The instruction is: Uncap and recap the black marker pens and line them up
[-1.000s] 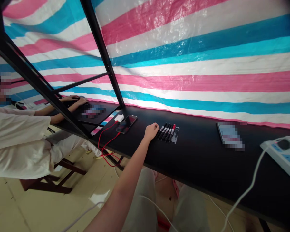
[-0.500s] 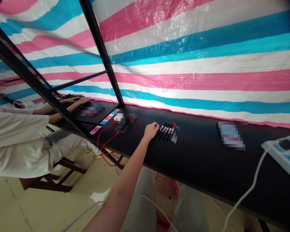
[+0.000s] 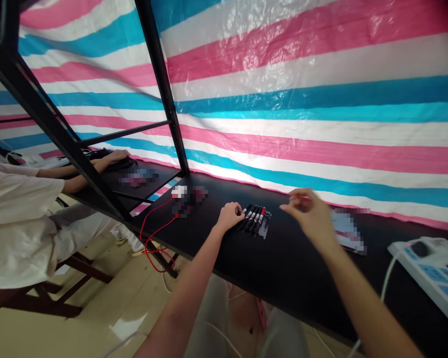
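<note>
A row of several marker pens [image 3: 254, 218], black with one red-capped, lies on a black table [image 3: 283, 268]. My left hand [image 3: 229, 216] rests curled on the table with its fingertips against the leftmost pen. My right hand [image 3: 306, 209] hovers above the table just right of the pens, fingers pinched together; I cannot make out anything in them. A blurred flat item [image 3: 346, 229] lies behind my right hand.
A phone [image 3: 188, 198] with a red cable [image 3: 153, 233] and white charger lies left of the pens. A white power strip [image 3: 429, 271] sits at the right edge. Black frame posts [image 3: 164, 89] rise at left. Another person in white [image 3: 18, 219] sits at the neighbouring table.
My right hand has come into view from the right and now hovers beside the pens. The view shifted slightly; my left hand stays at the pens.
</note>
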Demonstrator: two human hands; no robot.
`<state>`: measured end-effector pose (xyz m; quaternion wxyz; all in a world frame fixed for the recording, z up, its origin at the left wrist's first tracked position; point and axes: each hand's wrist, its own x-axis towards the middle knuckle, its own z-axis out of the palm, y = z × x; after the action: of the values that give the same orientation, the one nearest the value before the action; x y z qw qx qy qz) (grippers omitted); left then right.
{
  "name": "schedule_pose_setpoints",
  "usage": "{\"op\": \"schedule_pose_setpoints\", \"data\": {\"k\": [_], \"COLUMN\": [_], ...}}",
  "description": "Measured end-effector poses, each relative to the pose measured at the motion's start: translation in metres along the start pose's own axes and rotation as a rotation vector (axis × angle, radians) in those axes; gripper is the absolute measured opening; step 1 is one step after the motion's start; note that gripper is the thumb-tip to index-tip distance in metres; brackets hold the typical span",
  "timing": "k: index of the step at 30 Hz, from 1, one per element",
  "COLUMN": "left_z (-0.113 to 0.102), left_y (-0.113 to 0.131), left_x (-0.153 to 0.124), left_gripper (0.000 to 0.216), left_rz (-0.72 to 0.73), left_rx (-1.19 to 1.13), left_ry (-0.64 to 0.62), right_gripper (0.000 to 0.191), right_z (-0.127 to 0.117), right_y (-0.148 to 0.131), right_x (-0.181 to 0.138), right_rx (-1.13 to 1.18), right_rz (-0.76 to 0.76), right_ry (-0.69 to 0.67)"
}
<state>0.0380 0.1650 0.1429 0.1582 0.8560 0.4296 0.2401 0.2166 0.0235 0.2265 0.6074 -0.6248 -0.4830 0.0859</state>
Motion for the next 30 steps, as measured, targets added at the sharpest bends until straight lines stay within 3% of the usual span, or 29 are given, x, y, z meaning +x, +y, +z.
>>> {"op": "schedule_pose_setpoints", "data": {"k": [2, 5, 9, 14, 19, 24, 30], "left_z": [0.002, 0.005, 0.007, 0.003, 0.001, 0.002, 0.006], "left_y": [0.001, 0.001, 0.001, 0.002, 0.003, 0.002, 0.001], "left_x": [0.004, 0.011, 0.017, 0.017, 0.017, 0.017, 0.017], "left_gripper": [0.012, 0.01, 0.011, 0.016, 0.017, 0.016, 0.015], "left_rz": [0.015, 0.032, 0.063, 0.198, 0.241, 0.255, 0.282], "left_rx": [0.053, 0.135, 0.199, 0.169, 0.116, 0.092, 0.08], "left_ry": [0.039, 0.057, 0.126, 0.192, 0.203, 0.177, 0.147], "right_gripper": [0.046, 0.049, 0.037, 0.028, 0.032, 0.027, 0.016], "right_z": [0.015, 0.036, 0.045, 0.043, 0.041, 0.042, 0.05], "right_y": [0.022, 0.062, 0.089, 0.083, 0.063, 0.045, 0.043], "right_x": [-0.001, -0.004, -0.005, -0.008, -0.012, -0.02, -0.024], "right_rx": [-0.004, -0.08, -0.129, -0.183, -0.672, -0.811, -0.903], "right_rz": [0.108, 0.28, 0.19, 0.183, 0.395, 0.483, 0.41], "right_ry": [0.002, 0.19, 0.301, 0.043, -0.011, -0.302, -0.325]}}
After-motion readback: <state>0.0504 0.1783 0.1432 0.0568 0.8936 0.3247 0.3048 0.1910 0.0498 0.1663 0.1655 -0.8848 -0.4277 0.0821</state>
